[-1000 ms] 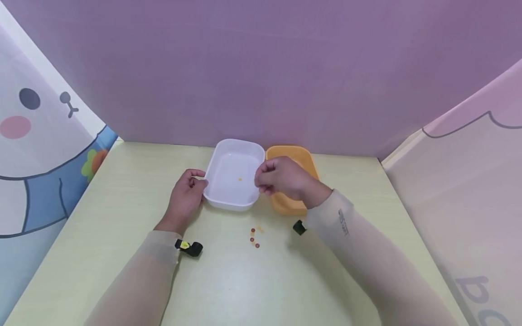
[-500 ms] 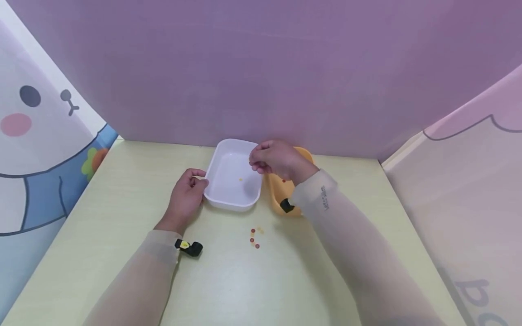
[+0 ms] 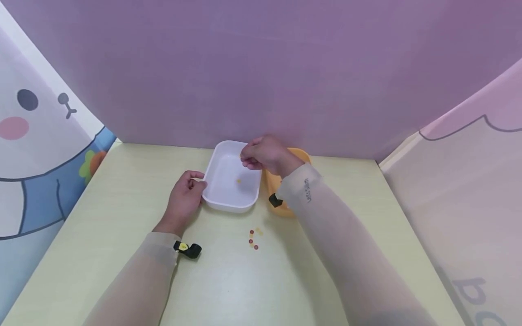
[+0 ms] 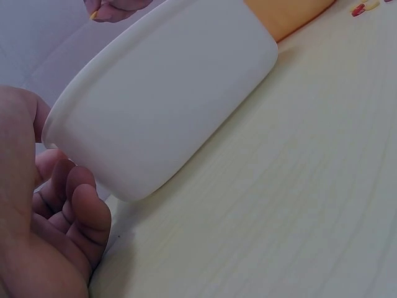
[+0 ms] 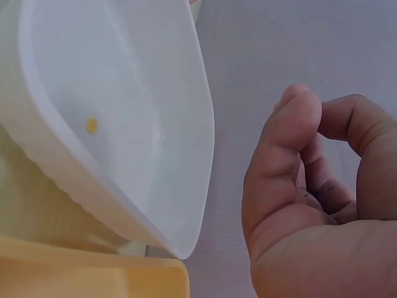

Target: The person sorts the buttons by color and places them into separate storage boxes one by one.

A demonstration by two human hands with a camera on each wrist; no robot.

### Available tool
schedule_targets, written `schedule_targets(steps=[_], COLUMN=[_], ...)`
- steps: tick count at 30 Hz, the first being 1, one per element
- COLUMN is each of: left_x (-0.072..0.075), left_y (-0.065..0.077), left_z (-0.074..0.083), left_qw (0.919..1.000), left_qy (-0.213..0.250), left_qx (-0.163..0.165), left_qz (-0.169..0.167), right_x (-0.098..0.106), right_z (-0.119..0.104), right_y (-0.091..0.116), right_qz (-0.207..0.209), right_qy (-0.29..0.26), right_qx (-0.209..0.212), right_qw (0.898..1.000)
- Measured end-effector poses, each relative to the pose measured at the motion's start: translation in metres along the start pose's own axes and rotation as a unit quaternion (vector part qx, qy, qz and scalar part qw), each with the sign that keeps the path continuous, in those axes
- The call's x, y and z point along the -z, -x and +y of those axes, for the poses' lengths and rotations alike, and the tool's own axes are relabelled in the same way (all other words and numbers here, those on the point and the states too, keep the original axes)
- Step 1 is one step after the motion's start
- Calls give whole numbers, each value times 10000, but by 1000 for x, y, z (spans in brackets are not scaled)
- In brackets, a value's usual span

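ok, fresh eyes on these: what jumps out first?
The white tray, beside an orange tray at the back of the table, with a yellow dot inside. The left hand holds its left edge; the right hand, raised at its far right corner, pinches a yellow bit. Nearer the person, red and yellow bits form a curve.

The table [image 3: 228, 290] shows soft shadows, faint glare.

- Purple backdrop [image 3: 261, 68]: stands before me, faintly creased, behind the table [image 3: 220, 280].
- Table: pale top, far edge meeting the backdrop.
- Left panel [image 3: 41, 54]: cartoon print noted; dark eye [image 3: 27, 99], pink cheek [image 3: 14, 128], blue clothing [image 3: 41, 203], orange-and-green flower [image 3: 94, 163].
- Right panel [image 3: 469, 190]: pale, pink above a grey curving line [image 3: 454, 130]; lettering [image 3: 470, 290] low down, partly cut off.
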State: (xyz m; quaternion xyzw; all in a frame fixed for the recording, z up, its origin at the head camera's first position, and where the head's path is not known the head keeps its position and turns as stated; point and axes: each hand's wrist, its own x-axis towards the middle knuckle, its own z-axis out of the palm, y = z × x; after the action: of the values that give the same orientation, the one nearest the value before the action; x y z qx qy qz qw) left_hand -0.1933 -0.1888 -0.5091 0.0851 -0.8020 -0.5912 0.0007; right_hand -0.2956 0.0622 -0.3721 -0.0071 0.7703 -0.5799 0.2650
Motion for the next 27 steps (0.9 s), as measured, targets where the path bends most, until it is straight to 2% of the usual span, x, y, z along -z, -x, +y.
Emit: schedule_targets(steps=[10,14,19,27], left_x=[-4,3,15,21], left_y=[-4,-6,-3,0], left_z=[-1,-6,-12,-9], left_qw=[9999,9999,9999,10000], left_qy=[-5,-84,-118,6], left_qx=[-20,-42,-4,27], left_qz=[-101,-68,69,66], right_x=[2,-4,-19,-23], right_z=[7,7,6,5], right_y=[-1,-3,-7,-4], right_qz=[66,23,-290,-381], right_qy=[-70,-129,-105,210], right_qx=[-98,3,105,-37], right_qw=[9999,9999,9995,9990])
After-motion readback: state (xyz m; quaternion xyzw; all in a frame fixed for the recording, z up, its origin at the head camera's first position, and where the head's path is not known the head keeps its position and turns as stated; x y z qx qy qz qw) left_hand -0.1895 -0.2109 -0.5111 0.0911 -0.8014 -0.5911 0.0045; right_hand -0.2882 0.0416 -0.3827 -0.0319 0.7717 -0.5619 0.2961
